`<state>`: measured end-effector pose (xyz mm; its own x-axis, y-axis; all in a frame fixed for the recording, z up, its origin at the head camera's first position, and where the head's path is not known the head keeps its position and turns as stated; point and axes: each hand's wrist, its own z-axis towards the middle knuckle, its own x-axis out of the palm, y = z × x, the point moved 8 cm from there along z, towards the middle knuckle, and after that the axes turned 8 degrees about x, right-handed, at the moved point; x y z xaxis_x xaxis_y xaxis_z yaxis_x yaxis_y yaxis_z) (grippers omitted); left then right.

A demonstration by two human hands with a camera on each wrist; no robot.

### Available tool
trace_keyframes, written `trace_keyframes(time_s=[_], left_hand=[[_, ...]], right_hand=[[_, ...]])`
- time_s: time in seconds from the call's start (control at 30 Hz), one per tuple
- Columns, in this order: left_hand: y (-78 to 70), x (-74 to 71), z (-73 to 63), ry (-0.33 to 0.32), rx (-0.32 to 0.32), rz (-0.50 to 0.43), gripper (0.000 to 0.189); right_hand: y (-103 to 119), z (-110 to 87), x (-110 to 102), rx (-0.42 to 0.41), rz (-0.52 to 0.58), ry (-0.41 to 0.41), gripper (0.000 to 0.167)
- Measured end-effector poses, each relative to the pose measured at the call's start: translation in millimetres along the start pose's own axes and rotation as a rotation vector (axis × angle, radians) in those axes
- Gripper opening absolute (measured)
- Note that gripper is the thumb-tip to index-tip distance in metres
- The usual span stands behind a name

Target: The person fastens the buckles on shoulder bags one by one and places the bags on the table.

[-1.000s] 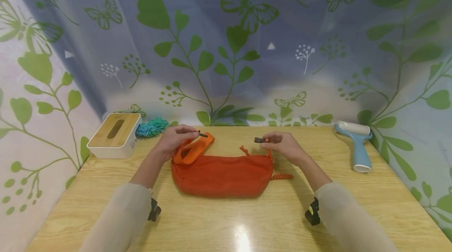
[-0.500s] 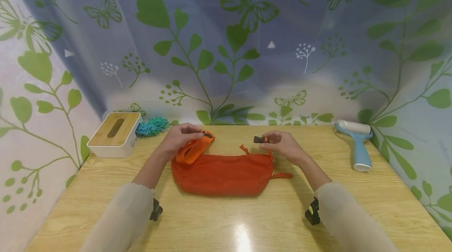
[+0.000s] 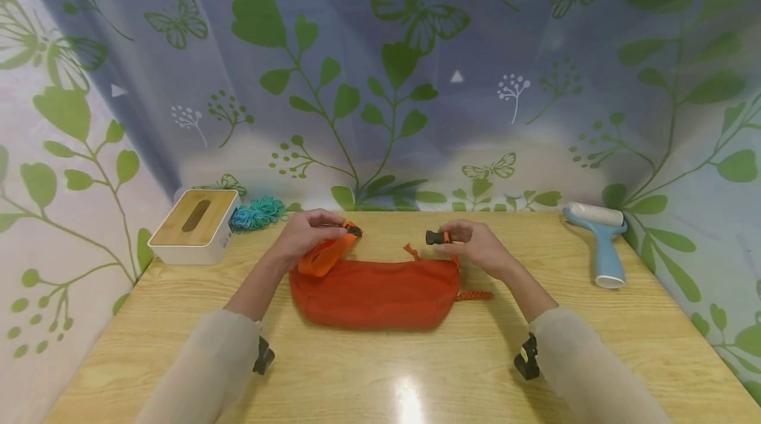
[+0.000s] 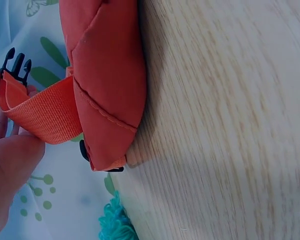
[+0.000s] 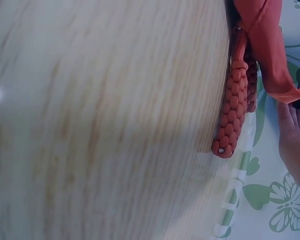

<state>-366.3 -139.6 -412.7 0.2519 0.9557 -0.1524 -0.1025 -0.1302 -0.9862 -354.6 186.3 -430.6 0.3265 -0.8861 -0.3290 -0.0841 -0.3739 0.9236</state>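
An orange-red waist bag (image 3: 374, 295) lies on the wooden table between both forearms. My left hand (image 3: 306, 237) pinches the black pronged buckle half (image 4: 19, 66) at the end of the orange strap (image 4: 47, 112), which loops back to the bag's left end. My right hand (image 3: 475, 246) grips the black socket half of the buckle (image 3: 436, 238) by the bag's right end, its opening facing left. The two halves are apart, roughly level above the bag. In the right wrist view a braided cord pull (image 5: 232, 112) hangs from the bag's end, and the hand is partly cut off.
A white tissue box with a wooden lid (image 3: 193, 226) stands at the back left, with a teal tangle of strands (image 3: 258, 213) beside it. A blue-handled lint roller (image 3: 605, 246) lies at the right. A patterned curtain (image 3: 380, 80) hangs behind the table.
My left hand has shifted slightly right and turned the pronged buckle half, so its prongs now point to the right. The right hand tilts the socket half a little and moves it slightly left.
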Motion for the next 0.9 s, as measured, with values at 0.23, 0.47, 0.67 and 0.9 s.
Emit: trace_keyframes(time_s=[0.23,0.47,0.67,0.9], left_hand=[[-1.4,5.5,0.2,0.018,0.007,-0.009,0.032],[-0.9,9.8,-0.6,0.017,0.001,-0.009,0.031],[-1.4,13.5,-2.3,0.021,-0.003,-0.020,0.030],[-2.5,18.0,-3.5,0.035,0.008,-0.034,0.030]], right_hand=[[2,-2.3,1,-0.001,-0.003,0.007,0.056],[3,-2.8,1,-0.007,-0.018,0.003,0.056],[5,-3.5,2,-0.021,-0.026,0.004,0.054],[6,-4.2,5,-0.029,-0.036,0.016,0.054]])
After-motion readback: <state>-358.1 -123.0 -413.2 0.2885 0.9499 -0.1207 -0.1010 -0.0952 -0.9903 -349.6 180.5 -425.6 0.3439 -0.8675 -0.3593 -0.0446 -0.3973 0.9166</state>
